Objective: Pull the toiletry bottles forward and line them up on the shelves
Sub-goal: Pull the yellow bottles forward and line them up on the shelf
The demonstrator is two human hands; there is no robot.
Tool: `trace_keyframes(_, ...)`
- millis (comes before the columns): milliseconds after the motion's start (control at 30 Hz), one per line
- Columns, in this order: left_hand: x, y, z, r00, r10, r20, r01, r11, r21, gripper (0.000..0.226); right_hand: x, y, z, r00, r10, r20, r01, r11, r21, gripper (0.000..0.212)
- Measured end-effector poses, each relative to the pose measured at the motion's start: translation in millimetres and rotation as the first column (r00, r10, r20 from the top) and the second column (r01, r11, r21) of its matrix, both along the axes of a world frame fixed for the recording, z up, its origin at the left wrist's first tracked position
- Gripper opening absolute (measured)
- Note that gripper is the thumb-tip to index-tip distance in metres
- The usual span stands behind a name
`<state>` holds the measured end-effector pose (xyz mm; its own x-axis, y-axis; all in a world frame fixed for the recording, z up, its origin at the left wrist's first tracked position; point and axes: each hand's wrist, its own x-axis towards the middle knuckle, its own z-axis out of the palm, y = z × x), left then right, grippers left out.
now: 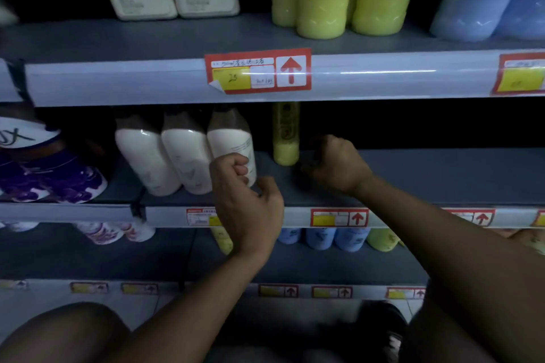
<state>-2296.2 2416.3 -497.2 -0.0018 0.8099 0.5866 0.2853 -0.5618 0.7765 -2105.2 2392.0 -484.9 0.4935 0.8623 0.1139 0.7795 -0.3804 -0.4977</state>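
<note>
My one head view looks forward and down, close on the middle shelf (pixel 413 174), knees nearest

Your left hand (pixel 244 200) and right hand (pixel 336 166) are bare, forearms unsleeved, knee uncovered, a dark shoe (pixel 380 330) with white marking below.

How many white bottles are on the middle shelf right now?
3. They stand side by side at the shelf front: the left white bottle, the middle white bottle, and the right white bottle, just behind the left hand. More may be hidden in the dark behind.
</note>
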Motion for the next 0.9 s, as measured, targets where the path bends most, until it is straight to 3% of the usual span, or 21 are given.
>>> trace_keyframes(233,35.9,-16.0,-3.4,0.996,-0.083,-0.027,0.083,0.997,-0.005,0.035,12.1,-51.1,6.3,0.988,0.145,0.047,-0.144,0.989,-0.032,0.026)
trace_keyframes(433,33.3,-34.8,19.8,0.991,-0.132,0.011,0.131,0.989,0.064,0.022,18.6,-96.4,18.9,0.980,0.185,0.073,-0.186,0.983,0.007,0.011)
trace_keyframes(667,5.9,-54.4,76.0,0.974,-0.225,0.017,0.210,0.930,0.300,0.018,-10.4,-137.3,69.4,0.975,0.186,0.124,-0.216,0.925,0.312,0.015)
trace_keyframes(900,-1.0,-65.4,171.6,0.972,-0.233,0.043,0.193,0.884,0.426,0.022,-48.6,-148.0,156.9,0.976,0.064,0.210,-0.185,0.756,0.627,0.013)
